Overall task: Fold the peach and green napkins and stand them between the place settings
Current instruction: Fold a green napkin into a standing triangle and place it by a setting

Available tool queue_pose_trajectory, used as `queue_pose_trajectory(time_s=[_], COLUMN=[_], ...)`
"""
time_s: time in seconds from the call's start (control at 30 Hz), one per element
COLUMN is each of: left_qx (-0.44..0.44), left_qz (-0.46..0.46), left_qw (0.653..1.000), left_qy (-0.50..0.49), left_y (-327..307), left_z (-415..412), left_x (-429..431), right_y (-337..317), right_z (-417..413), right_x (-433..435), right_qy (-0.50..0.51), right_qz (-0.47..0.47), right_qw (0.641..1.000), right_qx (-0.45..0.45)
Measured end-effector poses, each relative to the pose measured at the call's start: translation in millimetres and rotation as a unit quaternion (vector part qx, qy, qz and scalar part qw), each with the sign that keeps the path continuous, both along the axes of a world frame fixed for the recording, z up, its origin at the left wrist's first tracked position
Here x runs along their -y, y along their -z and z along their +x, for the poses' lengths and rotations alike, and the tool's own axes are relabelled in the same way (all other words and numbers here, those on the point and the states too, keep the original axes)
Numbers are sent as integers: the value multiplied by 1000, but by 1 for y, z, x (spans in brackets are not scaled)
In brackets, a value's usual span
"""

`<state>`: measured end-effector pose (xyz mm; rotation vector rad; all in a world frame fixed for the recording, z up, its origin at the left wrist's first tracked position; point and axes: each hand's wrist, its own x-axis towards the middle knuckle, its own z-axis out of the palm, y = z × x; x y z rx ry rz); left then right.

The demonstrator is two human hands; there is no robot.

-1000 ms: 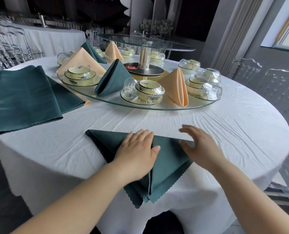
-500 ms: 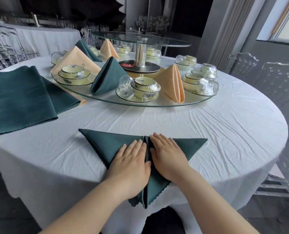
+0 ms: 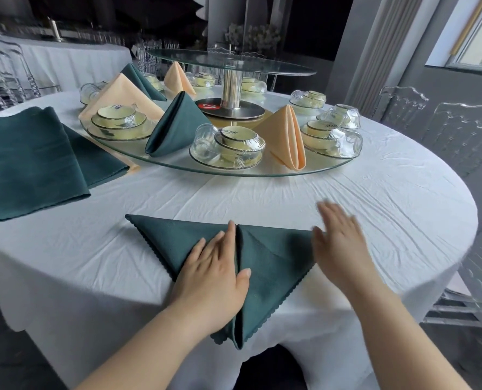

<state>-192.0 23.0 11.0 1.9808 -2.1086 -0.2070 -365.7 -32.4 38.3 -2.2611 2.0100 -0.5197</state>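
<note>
A dark green napkin [image 3: 268,266] lies flat near the table's front edge, folded into a downward-pointing triangle whose tip hangs over the edge. My left hand [image 3: 214,277] presses flat on its left half, fingers straight beside the centre fold. My right hand [image 3: 338,243] is blurred, fingers extended, over the napkin's right corner. On the glass turntable [image 3: 234,171] a folded green napkin [image 3: 178,125] and a peach napkin [image 3: 286,139] stand between place settings [image 3: 230,147].
A stack of flat green napkins [image 3: 31,159] lies at the left on the white tablecloth [image 3: 375,215], with peach cloth under it. More folded napkins and bowls stand further back on the turntable. Clear chairs [image 3: 459,130] stand at the right.
My right hand has slid from the napkin's centre fold out to its right corner. My left hand stays pressed on the left half.
</note>
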Motion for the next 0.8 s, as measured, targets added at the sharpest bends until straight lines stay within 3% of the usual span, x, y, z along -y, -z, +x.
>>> queue_pose_trajectory(time_s=[0.13,0.33,0.43,0.57,0.8], left_qx=[-18,-154,-101,5,48], left_qz=[-13,-21,-21,47,74], left_qw=[1000,988,995,999,989], left_qy=[4,18,11,-2,-115], left_y=[2,-7,-8,-1,0], left_z=[1,10,14,19,87], left_x=[0,8,21,29,33], right_y=[-2,24,25,27,26], right_z=[55,68,69,68,68], right_x=[0,4,3,3,5], right_qy=[-182,-237,-239,-237,-234], right_qz=[18,76,70,56,53], right_qw=[983,968,967,967,968], right_qx=[19,-41,-55,-72,-75])
